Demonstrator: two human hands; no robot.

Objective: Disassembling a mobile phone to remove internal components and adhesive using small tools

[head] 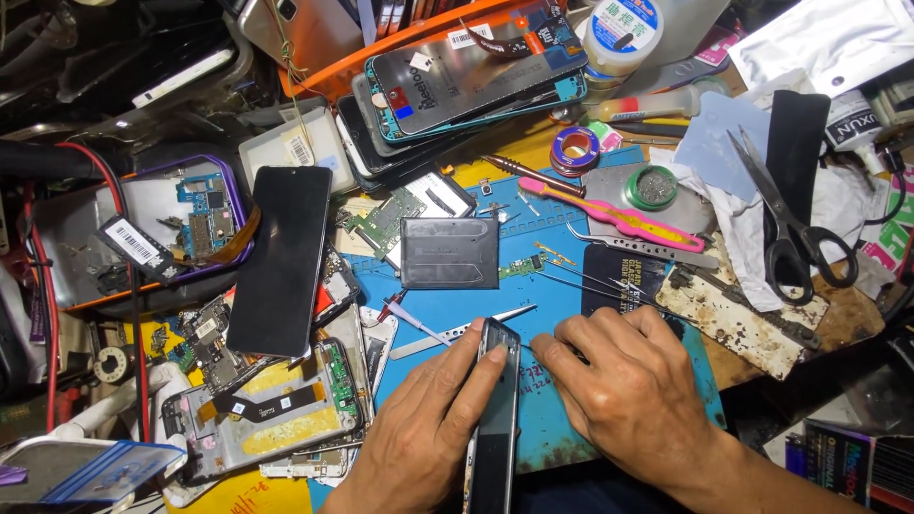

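Two hands, left grip (pixel 428 428) closed on phone (pixel 495 419), right hand (pixel 624 381) touching mat (pixel 571 295)

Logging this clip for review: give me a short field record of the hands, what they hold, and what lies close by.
left hand: grips the phone held on edge
right hand: at the phone's top edge, on the blue mat
nearby on mat: grey battery, tweezers, pink tool
to the right: scissors
to the left: black screen panel
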